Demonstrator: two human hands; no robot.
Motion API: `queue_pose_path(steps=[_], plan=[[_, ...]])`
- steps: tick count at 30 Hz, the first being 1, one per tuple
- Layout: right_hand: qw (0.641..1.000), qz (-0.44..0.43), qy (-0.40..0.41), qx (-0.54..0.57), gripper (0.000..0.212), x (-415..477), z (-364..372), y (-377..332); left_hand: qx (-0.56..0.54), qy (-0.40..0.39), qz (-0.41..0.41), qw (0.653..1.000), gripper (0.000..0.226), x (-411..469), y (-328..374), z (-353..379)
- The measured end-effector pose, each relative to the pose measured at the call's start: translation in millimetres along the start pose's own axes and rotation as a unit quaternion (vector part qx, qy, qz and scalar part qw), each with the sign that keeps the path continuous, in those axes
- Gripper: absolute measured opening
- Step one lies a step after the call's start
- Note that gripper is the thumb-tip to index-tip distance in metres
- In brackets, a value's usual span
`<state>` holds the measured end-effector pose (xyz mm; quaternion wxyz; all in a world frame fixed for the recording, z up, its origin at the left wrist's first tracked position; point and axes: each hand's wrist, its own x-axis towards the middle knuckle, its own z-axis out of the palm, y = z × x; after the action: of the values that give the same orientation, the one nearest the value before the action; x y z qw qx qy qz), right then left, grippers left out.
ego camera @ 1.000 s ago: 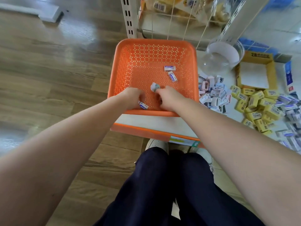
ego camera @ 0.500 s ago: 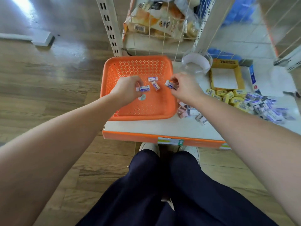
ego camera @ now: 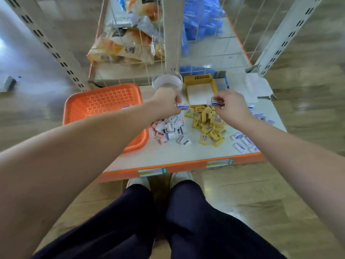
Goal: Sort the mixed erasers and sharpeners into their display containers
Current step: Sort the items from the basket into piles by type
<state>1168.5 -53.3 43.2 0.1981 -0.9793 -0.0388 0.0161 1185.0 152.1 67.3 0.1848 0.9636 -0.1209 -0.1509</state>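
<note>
Both hands have left the orange basket point(ego camera: 84, 109) and now hang over the surface point(ego camera: 196, 152) to its right. The left hand point(ego camera: 166, 101) pinches a white-and-blue eraser point(ego camera: 183, 107) at its fingertips, with the sharpener pile point(ego camera: 169, 128) just below it and a clear round container point(ego camera: 167, 82) just beyond. The right hand point(ego camera: 231, 107) pinches a second eraser point(ego camera: 216, 102). The yellow eraser pile point(ego camera: 209, 124) lies beneath that hand, and the open yellow box point(ego camera: 200, 85) sits just past its fingers.

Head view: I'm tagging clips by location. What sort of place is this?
Probably a shop aisle: slotted shelf uprights, price labels stuck along the orange shelf edge, and bagged bread stocked on the shelf behind.
</note>
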Motion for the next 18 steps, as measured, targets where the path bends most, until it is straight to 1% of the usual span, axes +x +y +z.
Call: queue_pose_path(steps=[2, 6, 9, 12, 15, 18], plan=[[1.000, 0.029, 0.005, 0.003, 0.029, -3.2, -6.0, 31.2, 0.007, -0.018, 0.023, 1.000, 0.027, 19.7, 26.3, 13.0], [0.994, 0.100, 0.021, -0.024, 0.026, -5.8, -8.7, 90.9, 0.010, -0.040, 0.062, 0.997, 0.030, 54.9, 71.5, 49.5], [0.987, 0.157, 0.025, -0.025, 0.028, -10.1, -2.9, 125.9, 0.001, -0.043, 0.069, 0.997, 0.028, 73.7, 97.6, 85.7], [0.980, 0.196, 0.023, -0.013, 0.032, -16.9, 9.6, 147.6, -0.019, -0.037, 0.068, 0.997, 0.027, 82.0, 116.8, 119.9], [0.978, 0.206, 0.020, -0.008, 0.032, -21.8, 20.9, 157.8, -0.026, -0.015, 0.066, 0.997, 0.027, 84.3, 130.2, 143.0], [0.973, 0.218, 0.057, 0.048, 0.038, -24.5, 25.8, 156.6, -0.010, 0.005, 0.059, 0.998, 0.028, 85.6, 137.9, 152.0]])
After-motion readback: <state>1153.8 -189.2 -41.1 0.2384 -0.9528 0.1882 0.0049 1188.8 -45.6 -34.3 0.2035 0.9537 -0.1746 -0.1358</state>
